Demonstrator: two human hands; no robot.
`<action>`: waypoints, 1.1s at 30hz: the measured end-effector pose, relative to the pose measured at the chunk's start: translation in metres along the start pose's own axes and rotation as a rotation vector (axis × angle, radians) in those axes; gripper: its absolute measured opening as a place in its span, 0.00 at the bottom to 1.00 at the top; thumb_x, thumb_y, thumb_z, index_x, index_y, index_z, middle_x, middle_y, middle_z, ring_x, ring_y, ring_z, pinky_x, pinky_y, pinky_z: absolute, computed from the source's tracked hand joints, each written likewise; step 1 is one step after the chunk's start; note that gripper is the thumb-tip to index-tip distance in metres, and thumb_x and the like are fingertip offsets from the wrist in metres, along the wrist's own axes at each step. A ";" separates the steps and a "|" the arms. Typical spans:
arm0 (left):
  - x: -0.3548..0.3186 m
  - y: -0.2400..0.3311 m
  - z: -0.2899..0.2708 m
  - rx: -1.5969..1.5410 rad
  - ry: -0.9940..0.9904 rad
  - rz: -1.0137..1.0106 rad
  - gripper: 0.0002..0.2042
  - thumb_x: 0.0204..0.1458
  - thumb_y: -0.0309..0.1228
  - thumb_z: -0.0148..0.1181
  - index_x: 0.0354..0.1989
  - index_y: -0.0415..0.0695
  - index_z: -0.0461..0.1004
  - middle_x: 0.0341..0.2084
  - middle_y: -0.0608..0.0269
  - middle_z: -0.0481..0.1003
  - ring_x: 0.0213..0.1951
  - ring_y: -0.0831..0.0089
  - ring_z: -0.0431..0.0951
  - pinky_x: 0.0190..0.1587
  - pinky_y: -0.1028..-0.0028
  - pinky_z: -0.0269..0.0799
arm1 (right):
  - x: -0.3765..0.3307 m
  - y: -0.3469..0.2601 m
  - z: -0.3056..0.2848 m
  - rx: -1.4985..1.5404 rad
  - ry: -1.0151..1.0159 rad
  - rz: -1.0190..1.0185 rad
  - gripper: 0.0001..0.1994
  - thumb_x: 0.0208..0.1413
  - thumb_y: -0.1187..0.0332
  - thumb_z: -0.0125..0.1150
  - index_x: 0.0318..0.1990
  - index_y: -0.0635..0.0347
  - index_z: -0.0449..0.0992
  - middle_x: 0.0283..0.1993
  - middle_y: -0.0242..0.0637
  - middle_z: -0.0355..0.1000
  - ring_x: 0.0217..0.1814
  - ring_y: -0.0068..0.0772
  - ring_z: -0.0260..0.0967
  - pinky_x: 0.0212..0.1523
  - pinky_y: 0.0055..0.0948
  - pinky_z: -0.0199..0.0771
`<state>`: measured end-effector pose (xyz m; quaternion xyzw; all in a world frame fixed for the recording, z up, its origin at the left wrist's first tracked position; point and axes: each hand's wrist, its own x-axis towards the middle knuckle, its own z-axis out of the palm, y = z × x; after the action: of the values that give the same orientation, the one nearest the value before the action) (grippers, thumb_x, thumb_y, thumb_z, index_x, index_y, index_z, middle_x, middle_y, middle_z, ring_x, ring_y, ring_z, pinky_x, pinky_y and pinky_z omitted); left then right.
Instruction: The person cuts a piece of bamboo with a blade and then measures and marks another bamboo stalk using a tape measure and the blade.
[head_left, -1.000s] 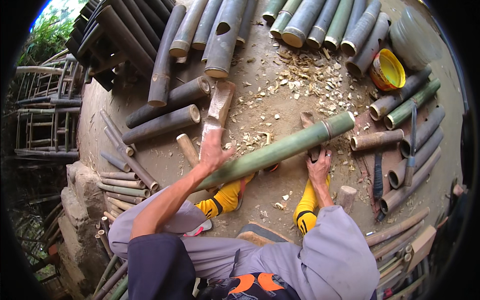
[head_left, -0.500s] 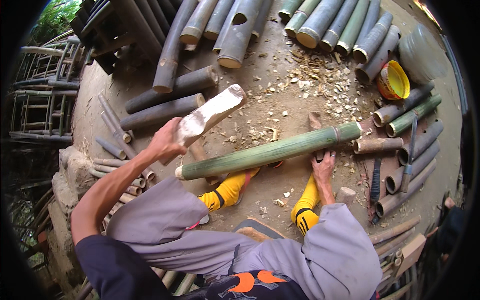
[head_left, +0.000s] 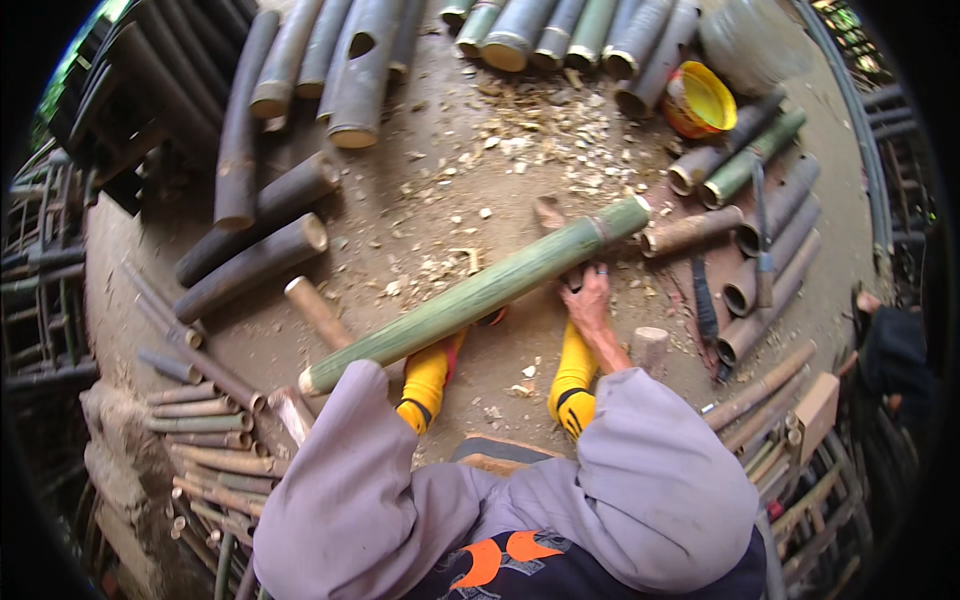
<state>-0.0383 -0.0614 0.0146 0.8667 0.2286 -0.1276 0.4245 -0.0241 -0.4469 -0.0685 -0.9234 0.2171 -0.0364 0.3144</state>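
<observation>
Your left hand has swung out of sight with the wooden mallet, grip unknowable; your right hand still clasps the green bamboo pole.

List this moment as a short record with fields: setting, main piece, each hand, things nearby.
setting: dirt ground strewn with wood chips
main piece: long green bamboo pole, lying slantwise across the yellow socks
right hand: rests on the pole near its far end
left hand: out of sight behind the grey sleeve
nearby: yellow bowl, cut grey bamboo sections, short wooden stub
</observation>
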 end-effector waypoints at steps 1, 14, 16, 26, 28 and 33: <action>0.004 0.002 -0.003 0.023 0.023 0.032 0.41 0.33 0.33 0.70 0.59 0.36 0.57 0.49 0.45 0.66 0.53 0.53 0.68 0.58 0.62 0.62 | 0.002 -0.005 -0.004 0.062 0.018 -0.010 0.29 0.39 0.60 0.72 0.45 0.71 0.68 0.46 0.64 0.63 0.48 0.65 0.63 0.49 0.51 0.65; 0.141 0.066 -0.036 0.689 0.296 -0.122 0.46 0.27 0.34 0.76 0.58 0.40 0.56 0.51 0.36 0.64 0.52 0.43 0.68 0.52 0.54 0.67 | 0.000 -0.014 -0.005 0.071 0.027 -0.006 0.27 0.38 0.63 0.70 0.44 0.68 0.67 0.43 0.58 0.62 0.44 0.62 0.63 0.45 0.51 0.66; 0.160 0.001 -0.074 0.461 0.332 -0.393 0.41 0.29 0.32 0.74 0.57 0.42 0.59 0.47 0.37 0.68 0.49 0.47 0.71 0.51 0.56 0.69 | 0.001 -0.032 0.001 0.085 0.027 -0.022 0.27 0.39 0.63 0.70 0.45 0.67 0.67 0.43 0.58 0.62 0.44 0.62 0.63 0.45 0.51 0.66; 0.153 0.197 -0.006 0.495 0.202 0.838 0.36 0.39 0.26 0.66 0.61 0.40 0.59 0.49 0.47 0.66 0.52 0.51 0.66 0.56 0.62 0.63 | -0.002 -0.010 -0.003 0.067 0.041 -0.019 0.29 0.38 0.66 0.69 0.50 0.64 0.67 0.46 0.56 0.63 0.48 0.59 0.63 0.48 0.48 0.66; 0.152 0.232 0.023 0.511 0.168 1.016 0.36 0.38 0.30 0.69 0.60 0.39 0.61 0.49 0.46 0.67 0.52 0.52 0.67 0.56 0.60 0.63 | 0.003 -0.010 -0.006 0.051 0.043 -0.014 0.30 0.38 0.66 0.70 0.52 0.63 0.66 0.45 0.55 0.63 0.48 0.58 0.64 0.48 0.47 0.67; 0.083 0.192 0.096 0.588 -0.636 0.631 0.45 0.33 0.36 0.73 0.63 0.43 0.56 0.54 0.46 0.66 0.56 0.51 0.66 0.59 0.59 0.62 | 0.005 -0.026 -0.011 0.061 -0.031 0.067 0.32 0.39 0.62 0.71 0.53 0.66 0.66 0.46 0.54 0.64 0.47 0.57 0.66 0.46 0.46 0.71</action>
<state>0.1274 -0.2167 0.0525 0.8943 -0.2285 -0.3086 0.2299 -0.0118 -0.4373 -0.0448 -0.9061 0.2418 -0.0179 0.3467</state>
